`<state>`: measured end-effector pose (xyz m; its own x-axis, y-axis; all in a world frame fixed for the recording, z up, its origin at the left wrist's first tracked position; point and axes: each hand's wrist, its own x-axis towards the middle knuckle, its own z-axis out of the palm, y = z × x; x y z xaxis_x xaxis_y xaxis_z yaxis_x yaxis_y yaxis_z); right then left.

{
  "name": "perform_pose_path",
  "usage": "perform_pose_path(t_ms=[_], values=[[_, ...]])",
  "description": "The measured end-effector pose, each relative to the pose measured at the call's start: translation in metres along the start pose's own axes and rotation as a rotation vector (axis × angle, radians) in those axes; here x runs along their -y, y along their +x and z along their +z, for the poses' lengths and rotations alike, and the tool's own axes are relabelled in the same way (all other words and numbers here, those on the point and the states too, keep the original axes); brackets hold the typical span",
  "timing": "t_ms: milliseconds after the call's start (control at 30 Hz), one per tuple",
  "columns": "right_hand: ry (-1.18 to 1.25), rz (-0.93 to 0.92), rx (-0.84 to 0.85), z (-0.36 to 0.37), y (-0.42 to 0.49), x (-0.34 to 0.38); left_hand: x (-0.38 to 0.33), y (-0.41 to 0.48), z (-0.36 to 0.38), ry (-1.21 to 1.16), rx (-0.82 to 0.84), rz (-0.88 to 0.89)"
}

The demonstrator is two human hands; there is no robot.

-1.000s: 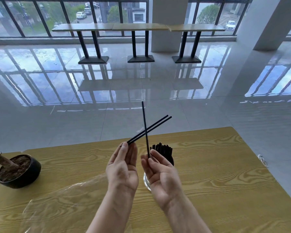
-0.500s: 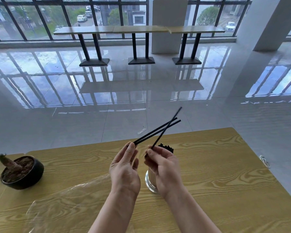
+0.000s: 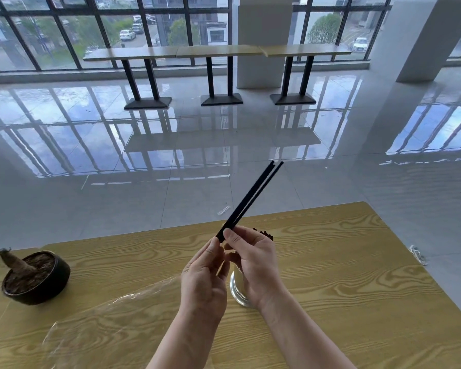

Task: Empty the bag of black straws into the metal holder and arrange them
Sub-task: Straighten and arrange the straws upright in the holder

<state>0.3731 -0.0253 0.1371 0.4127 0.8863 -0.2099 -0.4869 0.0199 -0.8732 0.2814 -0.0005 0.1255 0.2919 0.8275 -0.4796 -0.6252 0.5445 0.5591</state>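
Note:
A few thin black straws point(image 3: 250, 195) rise up and to the right, gathered side by side above the table. My left hand point(image 3: 205, 280) and my right hand point(image 3: 253, 259) both pinch their lower ends. Right behind my right hand stands the shiny metal holder point(image 3: 237, 288), mostly hidden. Tips of several black straws in the holder point(image 3: 265, 233) peek over my right fingers. The clear plastic bag point(image 3: 112, 323) lies flat and empty-looking on the table at the lower left.
The wooden table point(image 3: 343, 275) has its far edge just beyond the holder and its right edge slanting down at the right. A black bowl-shaped pot point(image 3: 37, 283) with soil and a stump sits at the left. Beyond lies glossy floor.
The single straw in my right hand tilted from upright to lie alongside the two in my left hand. Both hands came together on the bundle, which now points more steeply upward.

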Motion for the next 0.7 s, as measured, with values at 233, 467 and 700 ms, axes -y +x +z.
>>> perform_pose_path(t_ms=[233,467,700], values=[[-0.106,-0.045,-0.044,-0.001,-0.001,-0.001,0.005,-0.002,-0.007,0.044,0.03,-0.021],[-0.174,-0.14,-0.069,-0.011,-0.006,0.003,-0.009,-0.001,-0.011,0.258,0.077,0.078],[-0.35,-0.14,0.029,-0.019,-0.015,-0.003,-0.043,0.009,0.037,0.81,0.399,0.277]])
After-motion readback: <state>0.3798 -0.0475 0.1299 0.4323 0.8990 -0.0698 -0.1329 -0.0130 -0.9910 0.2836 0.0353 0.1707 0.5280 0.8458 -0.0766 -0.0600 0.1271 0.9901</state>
